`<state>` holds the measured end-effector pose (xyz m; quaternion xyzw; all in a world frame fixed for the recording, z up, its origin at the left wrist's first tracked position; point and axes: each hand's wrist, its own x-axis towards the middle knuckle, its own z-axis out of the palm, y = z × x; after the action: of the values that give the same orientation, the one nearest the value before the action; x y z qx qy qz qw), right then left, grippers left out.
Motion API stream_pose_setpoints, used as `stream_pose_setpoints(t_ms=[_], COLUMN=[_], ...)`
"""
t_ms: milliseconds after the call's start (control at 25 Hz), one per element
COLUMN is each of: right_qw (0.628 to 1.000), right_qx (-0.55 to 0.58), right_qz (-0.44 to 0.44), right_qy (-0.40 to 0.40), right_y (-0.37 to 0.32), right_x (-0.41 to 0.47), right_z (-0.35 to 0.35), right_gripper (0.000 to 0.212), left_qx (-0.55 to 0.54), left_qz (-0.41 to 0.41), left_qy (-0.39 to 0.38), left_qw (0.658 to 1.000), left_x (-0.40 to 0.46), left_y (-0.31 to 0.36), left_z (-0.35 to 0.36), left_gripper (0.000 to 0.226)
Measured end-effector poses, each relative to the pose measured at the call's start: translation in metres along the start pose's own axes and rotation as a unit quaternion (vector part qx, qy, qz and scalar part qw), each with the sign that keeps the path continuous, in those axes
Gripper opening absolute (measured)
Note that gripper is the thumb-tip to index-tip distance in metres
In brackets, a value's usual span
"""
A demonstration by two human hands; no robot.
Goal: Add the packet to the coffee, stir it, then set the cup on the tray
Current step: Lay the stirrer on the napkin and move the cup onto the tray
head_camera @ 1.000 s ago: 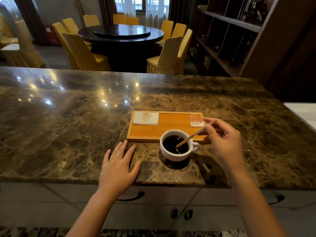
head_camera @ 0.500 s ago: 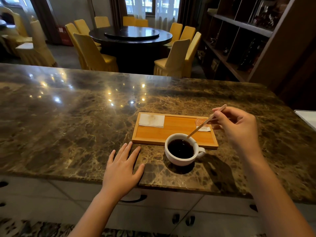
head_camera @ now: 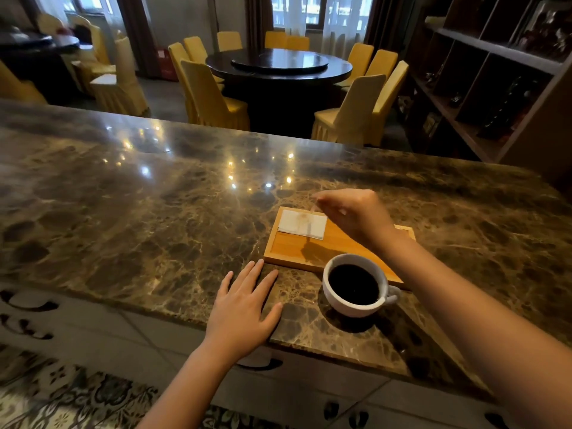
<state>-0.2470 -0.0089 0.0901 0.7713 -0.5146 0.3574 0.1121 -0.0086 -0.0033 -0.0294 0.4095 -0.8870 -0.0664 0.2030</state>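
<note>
A white cup (head_camera: 340, 300) of dark coffee stands on the marble counter, just in front of the wooden tray (head_camera: 294, 246). My right hand (head_camera: 356, 216) hovers over the tray's far side and pinches a thin wooden stir stick (head_camera: 313, 209), blurred, above a white napkin (head_camera: 303, 224) lying on the tray's left end. My left hand (head_camera: 244, 308) rests flat on the counter left of the cup, fingers spread, holding nothing. The packet is hidden behind my right arm.
The marble counter (head_camera: 154, 218) stretches wide to the left and right, with its near edge under my left palm. Beyond it stand a round dark table (head_camera: 278, 65) with yellow chairs and a dark shelf unit (head_camera: 495, 72) at the right.
My right hand lifted the stir stick out of the coffee and carried it left across the tray to above the napkin. My left hand stayed flat on the counter.
</note>
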Motion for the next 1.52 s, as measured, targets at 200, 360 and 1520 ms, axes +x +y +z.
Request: stream_pose_setpoints(t_ms=[200, 360, 1520], right_qw=[0.974, 0.939, 0.956], right_qx=[-0.09, -0.115, 0.002], right_qz=[-0.166, -0.218, 0.281], right_qy=[-0.124, -0.24, -0.082], right_y=[0.01, 0.01, -0.019], right_x=[0.006, 0.005, -0.105], right_z=[0.033, 0.041, -0.06], right_gripper=[0.024, 0.024, 0.021], left_qx=[-0.006, -0.002, 0.004], left_qz=[-0.011, -0.013, -0.001], left_qy=[-0.005, -0.005, -0.003], left_qw=[1.0, 1.0, 1.0], left_x=[0.0, 0.0, 0.001], left_y=[0.001, 0.001, -0.002], left_z=[-0.001, 0.0, 0.003], left_gripper=[0.059, 0.058, 0.06])
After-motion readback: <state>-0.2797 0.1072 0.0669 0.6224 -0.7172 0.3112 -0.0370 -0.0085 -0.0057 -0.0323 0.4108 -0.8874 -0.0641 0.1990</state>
